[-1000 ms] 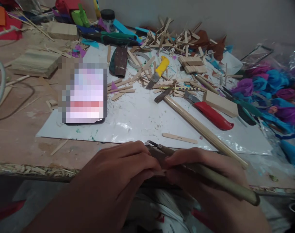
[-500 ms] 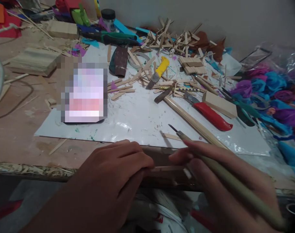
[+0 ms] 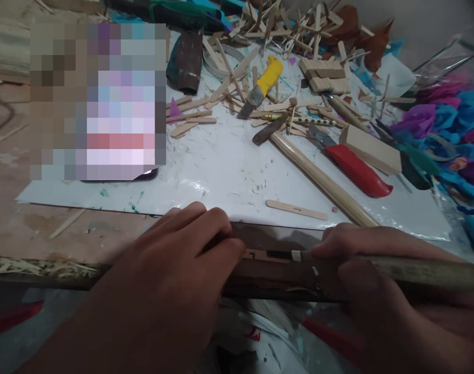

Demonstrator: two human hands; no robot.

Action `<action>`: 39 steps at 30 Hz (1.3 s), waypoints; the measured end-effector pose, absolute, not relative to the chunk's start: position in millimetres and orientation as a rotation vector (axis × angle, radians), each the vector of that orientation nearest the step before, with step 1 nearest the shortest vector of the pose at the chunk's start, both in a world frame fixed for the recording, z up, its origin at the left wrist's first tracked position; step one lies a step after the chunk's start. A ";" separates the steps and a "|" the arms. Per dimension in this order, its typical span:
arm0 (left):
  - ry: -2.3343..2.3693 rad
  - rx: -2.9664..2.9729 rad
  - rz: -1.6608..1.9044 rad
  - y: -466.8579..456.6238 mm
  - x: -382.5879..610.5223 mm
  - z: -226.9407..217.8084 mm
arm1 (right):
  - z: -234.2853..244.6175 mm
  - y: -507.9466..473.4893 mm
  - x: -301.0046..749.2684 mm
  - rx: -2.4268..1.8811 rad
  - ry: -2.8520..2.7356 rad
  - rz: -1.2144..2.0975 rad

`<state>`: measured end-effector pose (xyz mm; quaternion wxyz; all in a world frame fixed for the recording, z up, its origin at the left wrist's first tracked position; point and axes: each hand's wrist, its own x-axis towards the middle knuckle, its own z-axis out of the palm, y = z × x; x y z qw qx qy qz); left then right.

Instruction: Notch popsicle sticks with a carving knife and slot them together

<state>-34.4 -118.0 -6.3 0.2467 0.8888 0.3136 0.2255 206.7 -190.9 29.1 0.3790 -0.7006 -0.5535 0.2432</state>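
My left hand (image 3: 174,275) is curled at the table's front edge, its fingers pinching a thin wooden craft stick (image 3: 260,255) flat against the edge. My right hand (image 3: 377,291) grips a long wooden-handled carving tool (image 3: 416,266) lying almost level, pointing left. The tool's dark blade tip (image 3: 279,255) rests on the stick just right of my left fingertips. A small notch shows in the stick beside the blade.
A white plastic sheet (image 3: 221,176) covers the table. On it lie a loose craft stick (image 3: 297,210), a long wooden dowel (image 3: 323,179), a red-handled saw (image 3: 354,169), a yellow utility knife (image 3: 262,85), a pile of sticks (image 3: 284,26) and a phone (image 3: 104,104). Paper flowers (image 3: 447,130) crowd the right.
The right hand swung the carving tool down from pointing up over the sheet to lying level, blade on the stick. The camera tilted down and closer. The left hand stayed put.
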 end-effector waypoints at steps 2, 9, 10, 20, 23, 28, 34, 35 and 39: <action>0.856 2.426 0.604 -117.5 -34.7 -7.5 | 33.1 -183.8 197.4 -1.821 -1.426 0.501; 0.856 2.426 0.627 -117.8 -33.3 -7.3 | 36.3 -160.6 182.9 -1.813 -1.517 0.515; 0.860 2.429 0.618 -117.9 -33.1 -7.3 | 35.3 -158.8 182.0 -1.821 -1.493 0.524; 0.876 2.428 0.589 -119.6 -32.9 -6.7 | 27.2 -163.8 177.3 -1.918 -1.523 0.407; 0.863 2.431 0.598 -120.5 -33.5 -6.7 | 29.4 -162.7 178.3 -1.929 -1.589 0.412; 0.860 2.439 0.602 -120.6 -33.3 -6.9 | 33.4 -161.6 176.1 -1.967 -1.637 0.369; 0.850 2.482 0.590 -121.5 -32.6 -5.9 | 29.9 -167.3 177.4 -2.011 -1.792 0.237; 0.847 2.488 0.594 -121.4 -32.4 -6.0 | 29.2 -167.9 178.2 -2.017 -1.792 0.218; 0.855 2.501 0.592 -119.7 -31.1 -6.9 | 30.4 -166.9 179.1 -1.992 -1.770 0.194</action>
